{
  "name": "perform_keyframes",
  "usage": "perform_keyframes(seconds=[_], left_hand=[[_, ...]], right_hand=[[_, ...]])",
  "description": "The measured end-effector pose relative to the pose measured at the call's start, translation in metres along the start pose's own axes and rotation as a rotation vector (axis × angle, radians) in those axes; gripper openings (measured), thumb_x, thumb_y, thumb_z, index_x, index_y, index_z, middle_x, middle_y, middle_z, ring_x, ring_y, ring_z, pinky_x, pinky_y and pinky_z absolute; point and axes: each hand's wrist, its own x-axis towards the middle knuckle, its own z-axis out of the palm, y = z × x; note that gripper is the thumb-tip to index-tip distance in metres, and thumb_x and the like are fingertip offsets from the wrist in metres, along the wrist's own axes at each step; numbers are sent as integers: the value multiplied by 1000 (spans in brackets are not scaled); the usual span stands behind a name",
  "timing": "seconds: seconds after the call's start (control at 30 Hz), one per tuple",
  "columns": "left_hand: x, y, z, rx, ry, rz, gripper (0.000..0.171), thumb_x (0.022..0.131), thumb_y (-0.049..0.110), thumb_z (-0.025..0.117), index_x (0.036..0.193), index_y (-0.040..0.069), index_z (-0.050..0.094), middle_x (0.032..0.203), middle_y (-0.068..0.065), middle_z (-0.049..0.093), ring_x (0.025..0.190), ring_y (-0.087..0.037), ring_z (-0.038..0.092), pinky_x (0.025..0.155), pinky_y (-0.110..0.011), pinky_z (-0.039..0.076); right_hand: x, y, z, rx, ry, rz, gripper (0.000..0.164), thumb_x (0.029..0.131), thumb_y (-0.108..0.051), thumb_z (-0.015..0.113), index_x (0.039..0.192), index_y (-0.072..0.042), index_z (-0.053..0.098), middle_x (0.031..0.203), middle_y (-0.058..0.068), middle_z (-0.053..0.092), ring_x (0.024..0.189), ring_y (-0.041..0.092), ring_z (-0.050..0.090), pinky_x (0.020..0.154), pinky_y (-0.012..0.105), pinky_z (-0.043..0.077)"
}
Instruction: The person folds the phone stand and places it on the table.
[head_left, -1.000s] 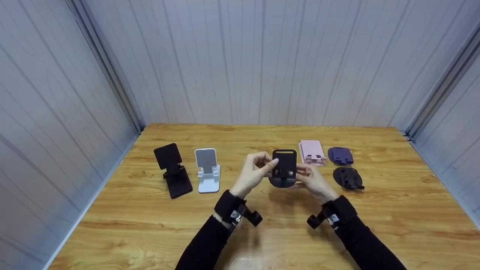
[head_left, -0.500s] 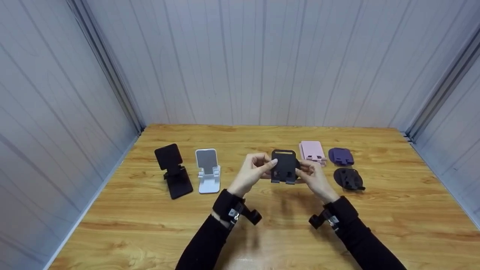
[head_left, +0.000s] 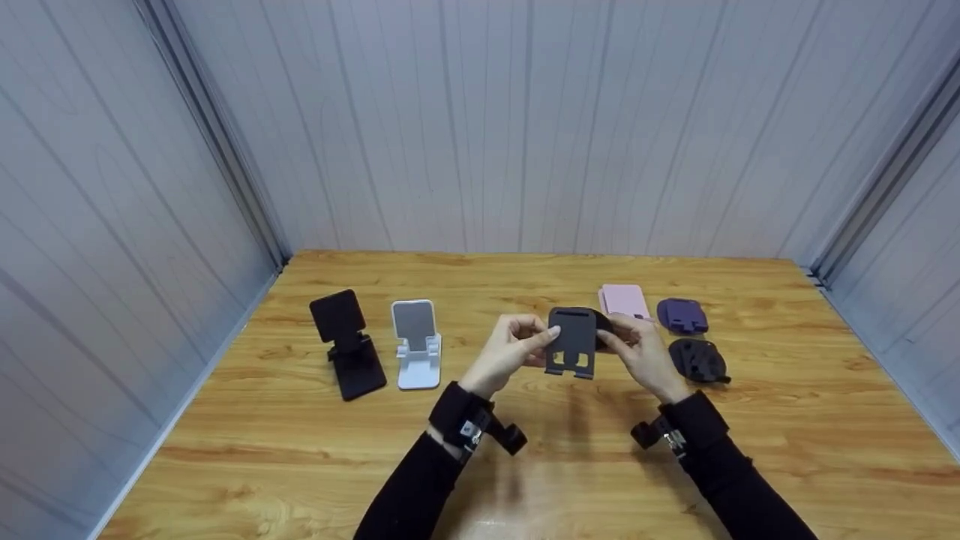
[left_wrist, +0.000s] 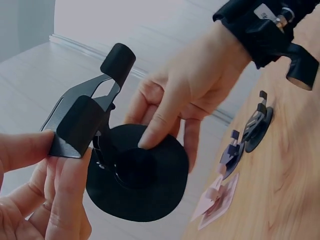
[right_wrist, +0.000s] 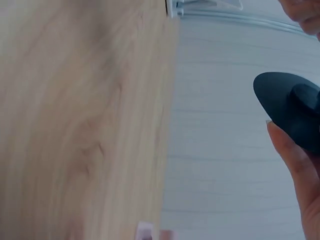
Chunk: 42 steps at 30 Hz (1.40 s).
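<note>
Between both hands, above the table, is a black phone stand [head_left: 573,339] with a slotted, lipped back plate and a round base [left_wrist: 165,195]. My left hand [head_left: 511,349] pinches the plate's left edge between thumb and fingers. The round base is pinched by my right hand [head_left: 642,354], its thumb on the upper face in the left wrist view. A hinged arm joins plate and base, and the plate stands swung away from the disc. The right wrist view catches only the disc's edge and some fingers [right_wrist: 295,160] under it.
Unfolded black [head_left: 346,343] and white [head_left: 416,343] phone stands are at left on the wooden table [head_left: 300,465]. Folded pink [head_left: 624,300], purple [head_left: 682,316] and round black [head_left: 699,361] stands lie at right. Panelled walls [head_left: 480,135] enclose the back and sides.
The plate has swung away from its round base, which now shows behind it to the right. My right hand has shifted slightly right with the base, now overlapping the pink stand.
</note>
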Motion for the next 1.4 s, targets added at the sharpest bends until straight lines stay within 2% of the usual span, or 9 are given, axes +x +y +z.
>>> perform_keyframes(seconds=[0.17,0.3,0.4,0.53,0.67,1.07,1.4], left_hand=[[0,-2,2,-31,-9,-42,30,103,3,65,75,14,66,72,5,65,58,-3,59,59,-19,60],[1,-5,3,-50,-19,-63,31,103,2,65,75,15,66,74,4,65,59,-3,58,61,-19,60],[2,-7,4,-56,-29,-73,31,103,2,65,75,15,66,74,4,65,59,-4,58,61,-20,60],[3,-9,4,-47,-38,-89,30,103,3,64,75,14,66,72,5,64,60,-4,55,60,-19,59],[3,-10,4,-40,-43,-108,30,104,3,64,75,13,66,71,5,62,61,-4,53,58,-19,57],[5,-16,6,-71,-26,-166,29,104,2,63,76,12,66,69,3,60,59,-4,51,56,-17,57],[4,-18,4,-69,-37,-207,29,103,2,63,76,11,67,71,1,64,56,-4,54,54,-16,54]], right_hand=[[0,2,-5,-88,28,-124,13,97,10,68,103,2,78,88,16,78,74,4,69,68,11,54],[2,4,-7,-107,61,-206,16,94,15,69,101,4,78,84,15,77,69,-3,62,63,7,49],[3,3,-8,-129,81,-245,16,92,18,69,100,6,77,85,16,78,73,-3,65,65,6,49],[3,1,-10,-166,79,-277,19,90,20,69,103,8,77,92,20,79,78,17,78,72,5,53],[2,1,-11,-201,66,-294,22,90,20,69,107,8,77,96,22,79,81,36,77,78,5,54],[3,2,-13,-303,65,-392,26,86,20,72,106,4,79,98,18,79,81,32,77,76,4,51],[4,-1,-12,-366,75,-469,27,82,22,74,105,7,78,96,18,80,83,35,76,86,8,54]])
